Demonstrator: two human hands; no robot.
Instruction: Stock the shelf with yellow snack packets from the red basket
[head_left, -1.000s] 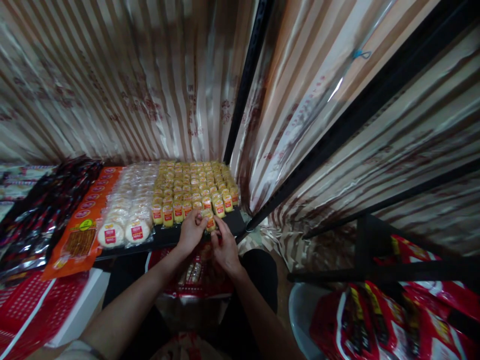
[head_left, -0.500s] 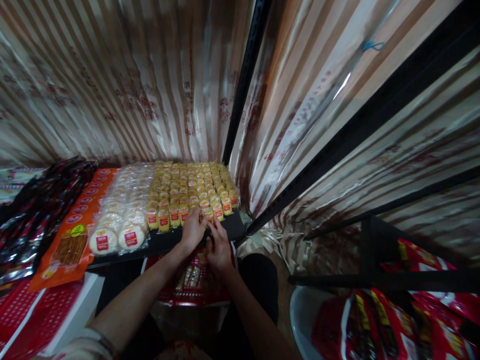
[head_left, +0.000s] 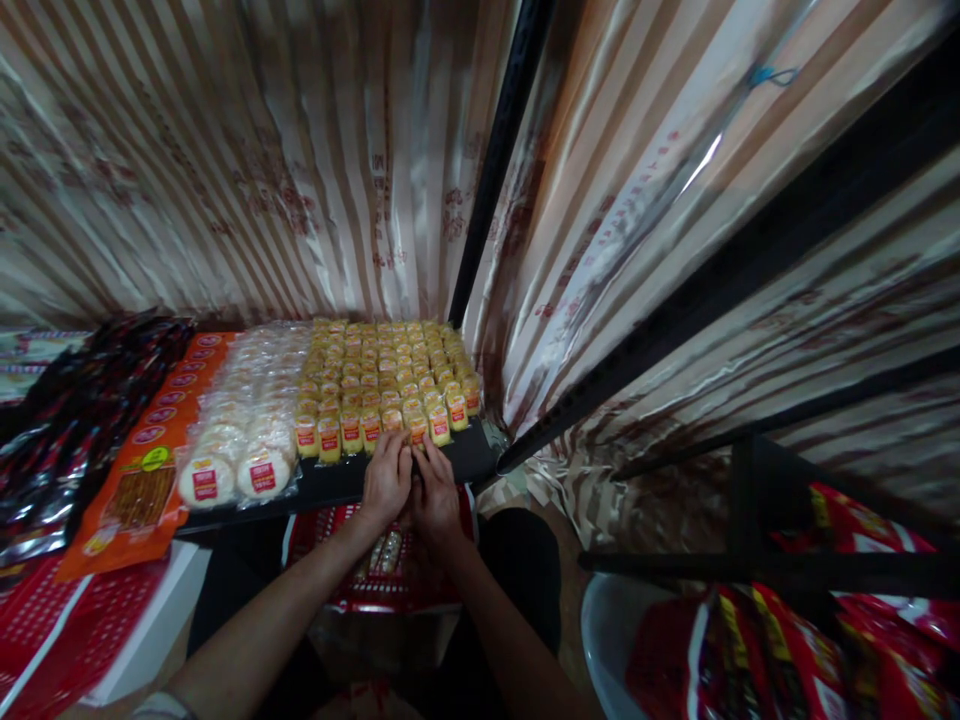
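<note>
Many small yellow snack packs (head_left: 382, 380) with red labels stand in rows on a black shelf (head_left: 472, 455). My left hand (head_left: 386, 480) and my right hand (head_left: 435, 495) rest side by side at the shelf's front edge. Their fingers lie fairly flat and point at the front row, with the fingertips touching or nearly touching the pack (head_left: 415, 428) nearest them. I cannot see anything gripped in either hand.
Round white cakes in clear wrap (head_left: 240, 440) lie left of the yellow packs, then orange packets (head_left: 146, 460) and dark packets (head_left: 67, 420). A red basket (head_left: 390, 560) sits under the shelf. Red bags (head_left: 787, 640) fill the lower right. A striped curtain (head_left: 300, 170) hangs behind, crossed by black poles (head_left: 499, 160).
Both hands have drawn together and lowered to the shelf's front edge. A second ago they were closed on a yellow pack at the front row; it now stands in the row.
</note>
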